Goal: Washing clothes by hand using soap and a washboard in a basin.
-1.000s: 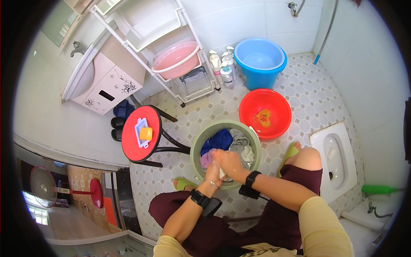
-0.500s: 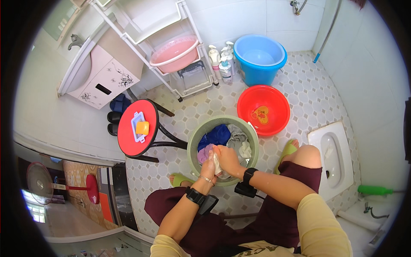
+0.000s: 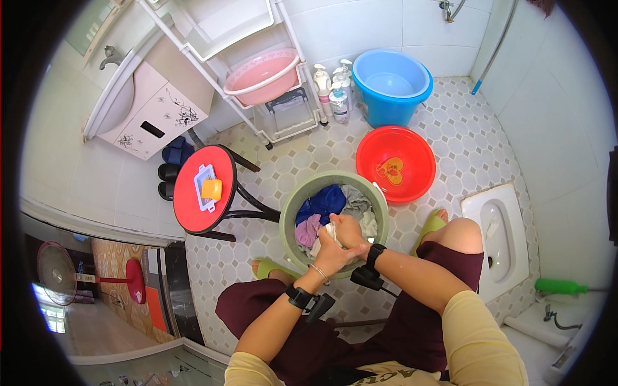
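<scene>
My hands meet over a green bucket point(image 3: 288, 212) of wet clothes, between my knees. My right hand point(image 3: 349, 231) is closed round a white cloth point(image 3: 331, 229), of which only a bit shows. Against it, from below and left, presses my left hand point(image 3: 331, 255), its thumb stretched toward my right wrist; its fingers are partly hidden and seem bent on the same cloth. Inside the bucket lie a blue garment point(image 3: 327, 201), a pink cloth point(image 3: 308, 229), a grey cloth point(image 3: 355, 201) and a whitish cloth point(image 3: 368, 224).
A red basin point(image 3: 412, 181) touches the bucket's far right side, with a blue bucket point(image 3: 393, 112) behind it. On a red stool point(image 3: 193, 168) at left, yellow soap point(image 3: 211, 189) sits in a dish. A shelf rack point(image 3: 293, 133), pump bottles point(image 3: 339, 106) and a squat toilet point(image 3: 508, 251) surround me.
My hands have slid across each other: the left has moved right and turned, its thumb now toward the right wrist. The right hand has shifted slightly right. Less of the white cloth shows.
</scene>
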Motion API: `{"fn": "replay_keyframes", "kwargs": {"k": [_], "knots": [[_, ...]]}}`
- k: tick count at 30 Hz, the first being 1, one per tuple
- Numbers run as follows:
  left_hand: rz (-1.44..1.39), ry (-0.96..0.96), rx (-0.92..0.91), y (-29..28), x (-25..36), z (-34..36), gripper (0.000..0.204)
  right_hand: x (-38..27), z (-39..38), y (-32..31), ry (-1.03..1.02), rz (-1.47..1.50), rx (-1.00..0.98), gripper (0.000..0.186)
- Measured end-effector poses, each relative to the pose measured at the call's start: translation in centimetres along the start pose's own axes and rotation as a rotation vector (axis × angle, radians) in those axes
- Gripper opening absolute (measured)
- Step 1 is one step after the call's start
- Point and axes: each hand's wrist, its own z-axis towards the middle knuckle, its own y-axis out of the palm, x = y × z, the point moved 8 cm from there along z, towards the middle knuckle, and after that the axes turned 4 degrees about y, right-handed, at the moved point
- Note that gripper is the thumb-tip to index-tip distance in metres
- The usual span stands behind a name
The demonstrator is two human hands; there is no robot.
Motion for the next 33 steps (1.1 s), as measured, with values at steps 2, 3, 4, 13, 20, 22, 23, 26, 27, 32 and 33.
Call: {"fn": "replay_keyframes", "kwargs": {"k": [2,3,4,13,20,22,23,26,27,32,33], "knots": [[-0.022,-0.076,-0.014,-0.3,-1.8,0.7,0.073,0.5,0.1,0.2,-0.017,0.005,-0.007,0.045],[-0.044,-0.155,-0.031,-0.5,-2.3,0.9,0.061,0.6,0.1,0.3,-0.066,0.072,-0.026,0.043],[-0.046,-0.152,-0.034,-0.7,-2.1,1.3,0.061,0.6,0.1,0.3,-0.116,0.138,-0.043,0.042],[-0.967,-0.418,0.216,-1.8,-4.8,0.5,0.038,-10.0,-9.0,-2.8,-0.560,0.357,0.026,0.028],[-0.891,-0.649,0.168,-0.7,-0.8,-0.9,0.040,-8.4,-6.9,-4.8,-0.486,-0.025,0.239,0.034],[-0.986,-0.569,0.335,-1.6,-4.3,-0.7,0.041,-9.8,-9.5,-2.9,-0.585,0.014,0.138,0.035],[-1.064,-0.612,0.271,-0.8,-5.9,-0.7,0.041,-9.8,-9.9,-2.8,-0.607,-0.019,0.155,0.036],[-0.804,-0.628,0.138,0.3,-4.0,-1.3,0.041,-7.4,-6.8,-3.9,-0.474,-0.135,0.180,0.035],[-0.805,-0.611,0.049,0.6,-3.5,-1.4,0.041,-6.9,-5.7,-4.0,-0.447,-0.204,0.183,0.033],[-0.946,-0.741,0.273,-0.2,-4.0,-1.7,0.041,-8.2,-9.0,-2.1,-0.633,-0.128,0.188,0.031],[-0.964,-0.690,0.229,0.0,-5.2,-1.2,0.040,-8.6,-9.1,-2.6,-0.609,-0.066,0.194,0.030]]}}
